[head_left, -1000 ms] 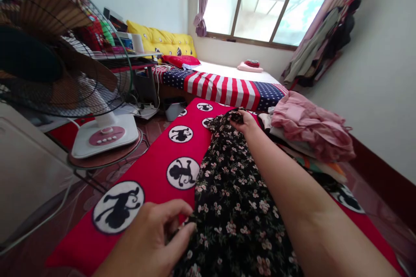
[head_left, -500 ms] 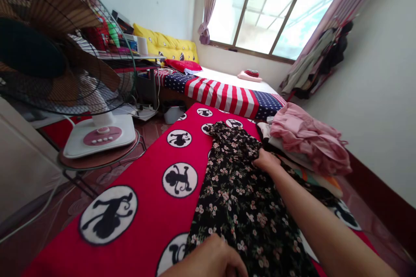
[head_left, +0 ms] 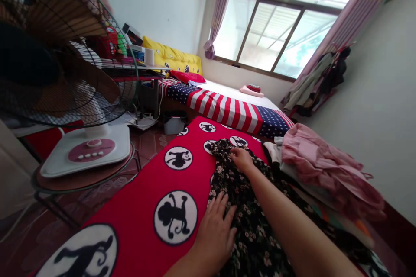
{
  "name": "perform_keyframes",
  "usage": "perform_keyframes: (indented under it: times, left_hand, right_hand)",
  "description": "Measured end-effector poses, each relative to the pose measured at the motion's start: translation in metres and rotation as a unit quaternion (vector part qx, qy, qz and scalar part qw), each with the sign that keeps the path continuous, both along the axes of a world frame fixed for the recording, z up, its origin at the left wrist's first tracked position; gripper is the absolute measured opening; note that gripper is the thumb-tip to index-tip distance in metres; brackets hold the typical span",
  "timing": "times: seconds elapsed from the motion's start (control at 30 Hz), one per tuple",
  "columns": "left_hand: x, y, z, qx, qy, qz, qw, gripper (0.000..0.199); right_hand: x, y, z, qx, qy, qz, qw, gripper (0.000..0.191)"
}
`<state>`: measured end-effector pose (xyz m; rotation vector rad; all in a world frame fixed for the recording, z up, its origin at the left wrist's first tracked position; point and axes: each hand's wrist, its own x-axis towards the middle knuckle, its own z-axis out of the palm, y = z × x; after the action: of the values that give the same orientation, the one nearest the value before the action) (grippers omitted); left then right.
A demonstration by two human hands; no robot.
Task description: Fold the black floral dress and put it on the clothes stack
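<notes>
A black dress-like garment (head_left: 251,220) with small pink flowers lies spread on a red cover (head_left: 136,207) printed with monkey figures in white circles. My left hand (head_left: 216,229) rests flat on the garment's left edge, fingers apart. Farther up, my right hand (head_left: 242,159) is at the gathered upper part, its fingers curled together on the fabric; the fingertips are partly hidden. Folds of the garment extend to the right, beneath my right forearm.
A pile of clothes with a pink one (head_left: 318,151) on top stands at the right. To the left, a caged fan (head_left: 97,147) sits on a round stool (head_left: 52,184). Beyond is a bed with a stars-and-stripes cover (head_left: 224,108). Clothes (head_left: 312,80) hang by the right wall.
My right hand has moved from the garment's right side to its upper middle. My left hand has moved forward and flattened on the left edge. The view has tilted up.
</notes>
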<state>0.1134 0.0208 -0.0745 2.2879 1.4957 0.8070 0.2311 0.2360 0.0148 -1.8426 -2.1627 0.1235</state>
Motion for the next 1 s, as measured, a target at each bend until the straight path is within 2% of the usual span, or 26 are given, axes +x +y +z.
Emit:
perform_keyframes:
  times: [0.17, 0.33, 0.43, 0.5, 0.6, 0.77, 0.9, 1.0]
  left_hand:
    - [-0.002, 0.002, -0.001, -0.012, 0.002, -0.013, 1.000, 0.054]
    - [0.000, 0.005, -0.002, -0.027, 0.008, -0.023, 0.999, 0.060]
    - [0.001, 0.005, -0.004, -0.024, 0.012, -0.028, 0.999, 0.063]
    - [0.002, 0.005, -0.006, -0.023, 0.015, -0.024, 0.999, 0.065]
    - [0.002, 0.005, -0.009, -0.015, 0.019, -0.022, 0.999, 0.066]
    - [0.002, 0.008, -0.007, -0.026, 0.020, -0.030, 0.999, 0.064]
    - [0.002, 0.011, -0.003, -0.060, 0.013, -0.049, 0.997, 0.060]
    - [0.002, 0.012, -0.002, -0.069, 0.006, -0.050, 0.996, 0.060]
  right_hand:
    - [-0.008, 0.027, -0.018, -0.009, 0.061, 0.009, 0.998, 0.012]
    - [0.020, 0.026, -0.024, 0.048, 0.098, -0.069, 0.992, 0.040]
    - [0.034, 0.021, -0.027, 0.049, 0.075, -0.119, 0.989, 0.028]
    - [0.034, 0.019, -0.027, 0.058, 0.056, -0.142, 0.987, 0.022]
    - [0.016, 0.024, -0.019, 0.084, 0.031, -0.139, 0.986, 0.026]
    - [-0.026, 0.042, -0.004, 0.088, -0.005, -0.067, 0.994, 0.026]
    - [-0.048, 0.057, -0.007, 0.063, -0.023, -0.027, 0.997, 0.023]
    - [-0.056, 0.066, -0.014, 0.048, -0.024, -0.025, 0.998, 0.025]
